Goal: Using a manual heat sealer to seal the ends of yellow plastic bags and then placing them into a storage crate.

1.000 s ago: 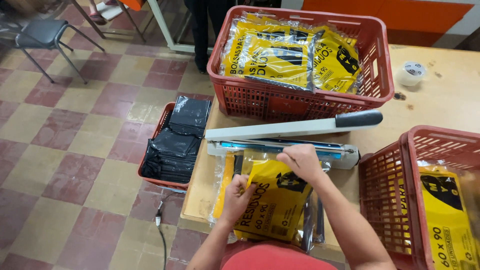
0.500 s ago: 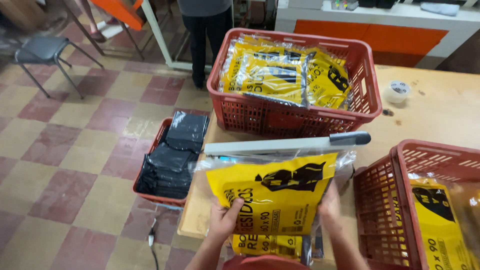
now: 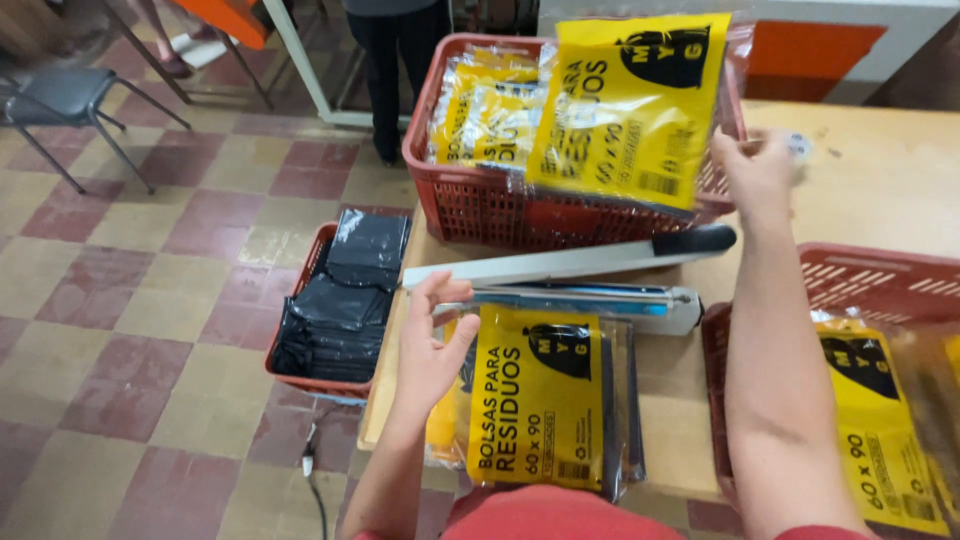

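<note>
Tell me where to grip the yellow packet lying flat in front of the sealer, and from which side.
Grip the yellow packet by its left long edge, coming from the left. That edge lies bare beside the left hand, while the right edge rests against a stack of clear sleeves, and the sealer blocks the far end.

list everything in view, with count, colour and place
baskets: three on the table, red, one at back, two at right; a fourth on the floor
yellow packs: many, in baskets, a stack near the table edge, one held up
black bags: a pile, in floor basket
sealer: one, grey with black handle, mid table
chair: one, dark, far left
left hand: open, beside the stack
right hand: holds the raised pack
</note>
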